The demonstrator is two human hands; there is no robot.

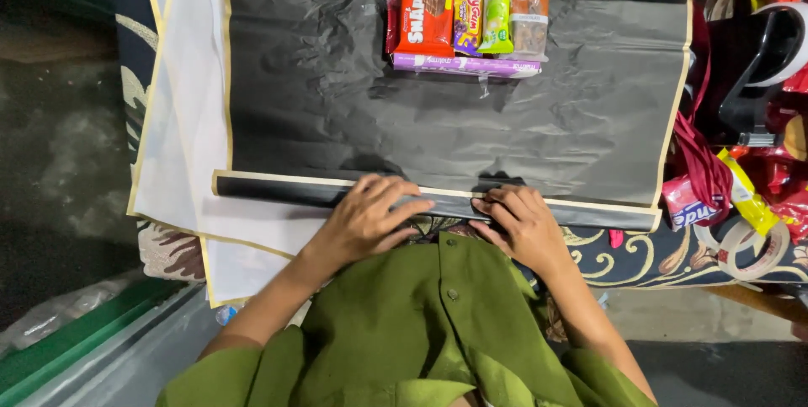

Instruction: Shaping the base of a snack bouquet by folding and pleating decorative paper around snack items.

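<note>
A large black wrapping sheet (438, 112) with a thin gold border lies spread flat and slightly crinkled, reaching away from both hands. Its near edge is folded over into a narrow band (320, 192) that runs sideways right under the fingers. The left hand (366, 220) lies palm down on this band, fingers bent and pressing on it. The right hand (520, 222) presses on the same band just beside it, fingertips curled over the fold. The two hands are close together but not touching, and neither is closed around anything.

Far beyond the hands, at the sheet's far edge, sits a tight cluster of snack packets: a red upright packet (421, 3) showing brown wafer squares, a purple and yellow one (469, 3), a green and yellow one (497, 7), and a pale brown one (530, 3). A long purple bar (465, 64) lies crosswise along their near ends.

To the left of the left hand, white sheets (185, 121) with gold edges stick out from under the black one. To the right of the right hand lie red ribbon (703, 163), a small yellow packet (747, 196) and a roll of clear tape (753, 247) on a dark patterned surface (640, 260).
</note>
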